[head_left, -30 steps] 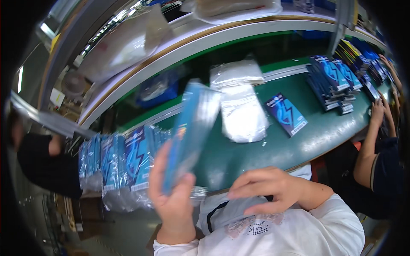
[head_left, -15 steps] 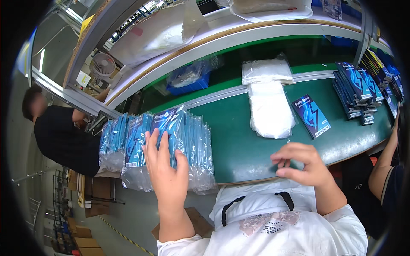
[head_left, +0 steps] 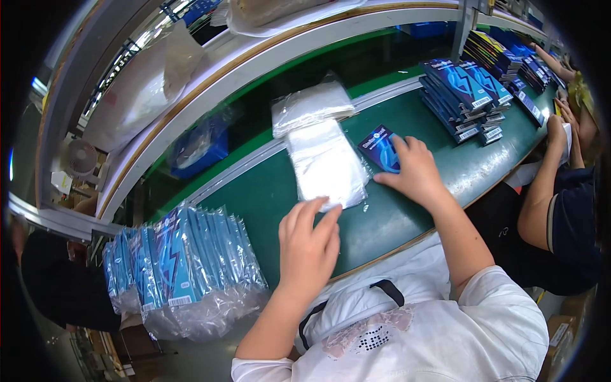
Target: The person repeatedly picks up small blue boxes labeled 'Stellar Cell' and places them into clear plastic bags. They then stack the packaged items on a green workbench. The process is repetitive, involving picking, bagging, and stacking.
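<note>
A stack of clear plastic bags [head_left: 324,162] lies flat on the green table in front of me. At its near edge is my left hand [head_left: 309,245], its fingers bent and thumb apart, fingertips at the bags; I see nothing lifted in them. To the right of the bags, a flat blue box [head_left: 380,149] with a lightning-bolt print lies on the table. My right hand [head_left: 417,172] spans this box, thumb at its near side and fingers at its right side, covering part of it. Many bagged blue boxes [head_left: 184,254] stand in rows at the left.
Piles of similar blue boxes [head_left: 461,92] are at the far right. Behind the bags lies another bag bundle [head_left: 312,107]. A blue bin [head_left: 202,153] sits under the shelf [head_left: 254,48]. A co-worker's arm [head_left: 538,191] is at the right; another person [head_left: 57,280] is at the left.
My left hand has left the bagged boxes and come to the bag stack's near edge. My right hand has moved forward onto the single blue box. The view has turned right.
</note>
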Tool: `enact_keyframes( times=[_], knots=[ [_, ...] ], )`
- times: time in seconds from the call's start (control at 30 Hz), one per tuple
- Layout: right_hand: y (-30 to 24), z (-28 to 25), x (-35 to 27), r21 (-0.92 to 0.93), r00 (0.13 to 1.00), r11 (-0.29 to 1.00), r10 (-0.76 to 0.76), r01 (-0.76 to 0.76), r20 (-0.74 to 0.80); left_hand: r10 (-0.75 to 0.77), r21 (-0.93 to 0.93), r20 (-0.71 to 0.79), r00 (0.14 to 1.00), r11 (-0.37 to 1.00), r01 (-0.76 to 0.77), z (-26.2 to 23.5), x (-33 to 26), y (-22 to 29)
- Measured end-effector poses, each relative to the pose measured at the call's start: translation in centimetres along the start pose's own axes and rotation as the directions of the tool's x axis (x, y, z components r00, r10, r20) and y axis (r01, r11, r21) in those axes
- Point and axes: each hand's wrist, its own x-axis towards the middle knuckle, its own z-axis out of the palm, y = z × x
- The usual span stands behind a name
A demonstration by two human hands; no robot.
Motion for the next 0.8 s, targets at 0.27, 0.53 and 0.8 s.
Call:
enact_keyframes(
  times=[0.27,0.53,0.8],
  knots=[
    [0.1,0.0,-1.5,0.86,0.973,0.503,0.23,-0.089,-0.034,-0.077,-0.014,0.071,0.994,0.997,0.078,4.0,1.3,-4.6],
    [-0.1,-0.7,-3.8,0.709,0.827,-0.429,-0.333,-0.56,0.453,-0.192,-0.229,-0.011,0.981,0.956,0.184,3.1,2.0,-3.5],
    [-3.3,0.0,-4.4,0.535,0.628,-0.355,-0.59,-0.767,0.508,-0.173,-0.258,-0.065,0.983,0.954,0.151,3.6,1.7,-4.3]
  ],
)
